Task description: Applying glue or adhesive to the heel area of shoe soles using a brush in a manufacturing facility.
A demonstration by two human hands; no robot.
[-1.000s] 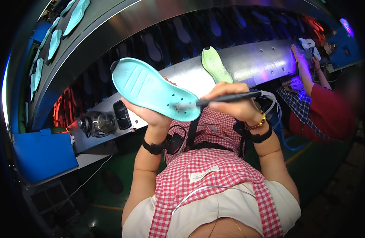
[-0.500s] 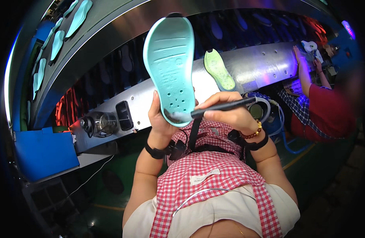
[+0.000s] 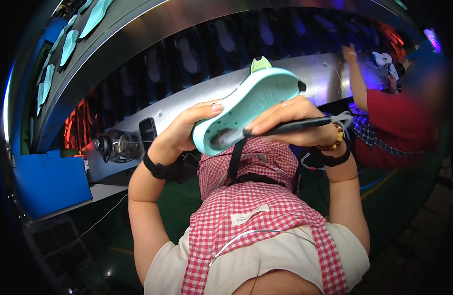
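Note:
My left hand (image 3: 180, 129) grips a teal shoe sole (image 3: 251, 101) by its edge, thumb on the near-left rim. The sole is tilted, its hollow side facing me and its black-tipped end pointing up to the right. In my right hand (image 3: 295, 120) is a black-handled brush (image 3: 298, 126). Its pale bristles lie inside the holed end of the sole and look smeared by motion. Just beyond the teal sole, a yellow-green sole (image 3: 260, 64) shows only its top end; the rest is hidden.
A metal ledge (image 3: 187, 91) runs across in front of me. On its left stand a clear jug (image 3: 124, 146) and a black tray (image 3: 148, 130), beside a blue box (image 3: 52, 183). Teal soles (image 3: 69, 47) line a belt at upper left. A co-worker (image 3: 398, 123) sits at right.
The teal sole has been tipped from upright to leaning right, and my left hand has shifted left around its edge. The brush stays at its holed end. The co-worker's arm has moved left.

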